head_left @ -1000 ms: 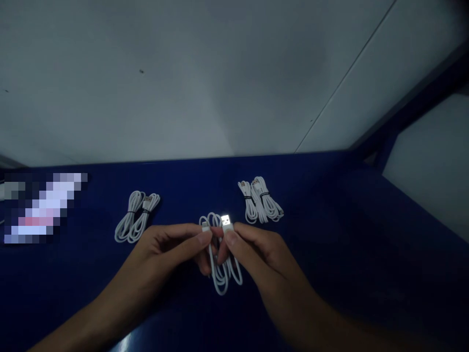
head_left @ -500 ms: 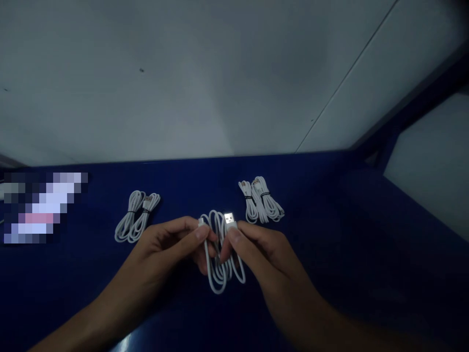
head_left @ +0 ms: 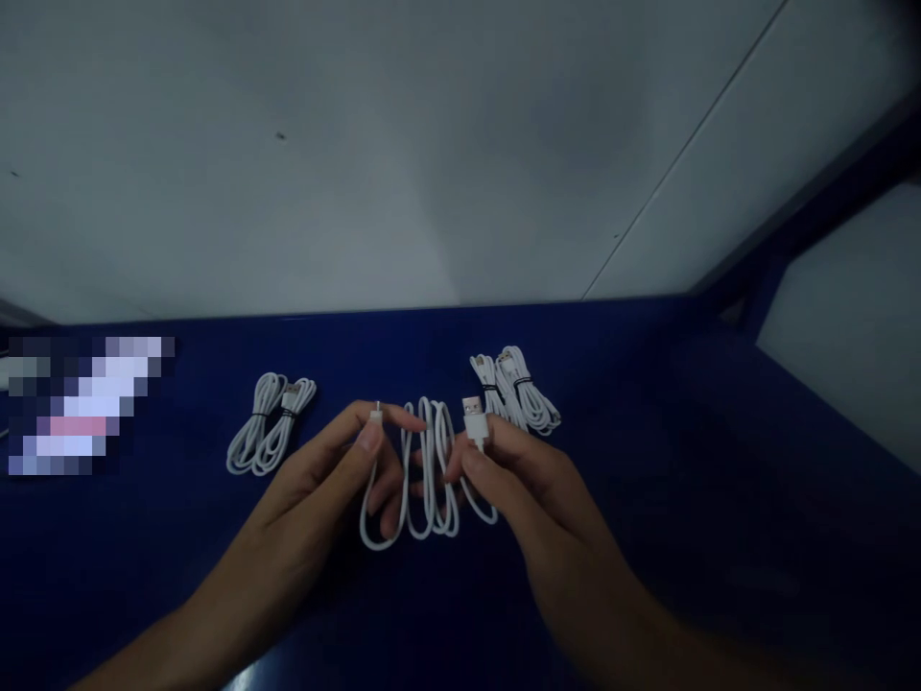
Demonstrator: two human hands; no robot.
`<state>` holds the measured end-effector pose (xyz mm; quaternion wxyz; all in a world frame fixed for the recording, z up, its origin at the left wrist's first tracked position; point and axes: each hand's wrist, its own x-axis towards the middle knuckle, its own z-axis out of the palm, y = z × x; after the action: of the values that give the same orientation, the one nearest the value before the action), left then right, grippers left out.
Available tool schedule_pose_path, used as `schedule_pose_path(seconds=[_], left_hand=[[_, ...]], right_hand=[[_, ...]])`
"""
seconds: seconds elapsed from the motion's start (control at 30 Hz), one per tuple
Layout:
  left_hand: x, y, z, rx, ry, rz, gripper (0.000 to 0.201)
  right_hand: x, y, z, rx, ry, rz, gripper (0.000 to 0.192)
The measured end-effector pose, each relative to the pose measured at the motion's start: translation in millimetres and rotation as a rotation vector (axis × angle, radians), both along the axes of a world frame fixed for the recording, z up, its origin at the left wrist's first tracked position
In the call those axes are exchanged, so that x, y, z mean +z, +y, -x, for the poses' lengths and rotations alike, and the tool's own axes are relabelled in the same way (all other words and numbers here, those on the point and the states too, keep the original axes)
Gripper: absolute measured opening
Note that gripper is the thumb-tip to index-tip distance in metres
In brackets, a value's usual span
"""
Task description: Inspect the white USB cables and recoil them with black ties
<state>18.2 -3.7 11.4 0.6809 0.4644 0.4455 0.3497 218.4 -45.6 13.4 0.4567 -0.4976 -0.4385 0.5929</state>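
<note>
Between my hands hangs a white USB cable (head_left: pixel 430 480), gathered in several loose loops with no tie visible on it. My left hand (head_left: pixel 345 470) pinches the small connector end (head_left: pixel 376 416) between thumb and index finger, and other fingers sit behind the cord. The USB-A plug (head_left: pixel 474 422) stands upright at the fingers of my right hand (head_left: pixel 529 480), which grips the cord just under it. Some of the right fingers are hidden behind the loops.
Two tied white cable bundles (head_left: pixel 270 422) lie on the blue tabletop (head_left: pixel 381 350) at left. More tied bundles (head_left: pixel 529 389) lie behind my right hand. A pixelated object (head_left: pixel 93 408) is at far left. A grey wall (head_left: pixel 323 211) rises along the back edge.
My hands have moved apart, my left to the left and my right slightly right. The cable's loops have spread wider, and the two connector ends are farther from each other.
</note>
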Motion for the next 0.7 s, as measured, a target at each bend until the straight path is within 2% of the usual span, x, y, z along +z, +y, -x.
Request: schedule_pose_path(seconds=[0.07,0.17,0.27,0.33,0.4,0.53,0.6,0.7], left_hand=[[-0.4,-0.9,2.2,0.007,0.008,0.051,0.025],[-0.8,-1.6,5.3,-0.011,0.005,0.090,0.046],[-0.3,-1.0,5.9,0.059,0.010,0.102,0.070],[-0.2,-0.1,5.2,0.101,0.018,0.143,0.077],[-0.7,1.0,4.2,0.082,-0.030,0.217,0.067],[-1.9,1.9,3.2,-0.038,-0.140,0.273,0.029],[-1.6,1.7,3.6,-0.060,-0.153,0.278,0.022],[-1.2,1.5,4.7,-0.053,-0.162,0.322,0.021]], right_hand=[[0.0,1.2,-0.5,0.000,-0.012,0.003,0.029],[-0.6,4.4,-0.9,0.000,-0.006,0.023,0.021],[1.1,7.2,0.6,0.001,0.106,0.058,0.021],[3.2,8.1,1.7,0.016,0.146,0.064,0.024],[4.6,8.3,2.4,0.027,0.161,0.059,0.024],[3.2,7.8,2.5,0.012,0.165,0.026,0.024],[2.0,7.2,2.8,0.008,0.173,0.031,0.022],[2.9,6.4,3.6,0.026,0.198,0.047,0.021]])
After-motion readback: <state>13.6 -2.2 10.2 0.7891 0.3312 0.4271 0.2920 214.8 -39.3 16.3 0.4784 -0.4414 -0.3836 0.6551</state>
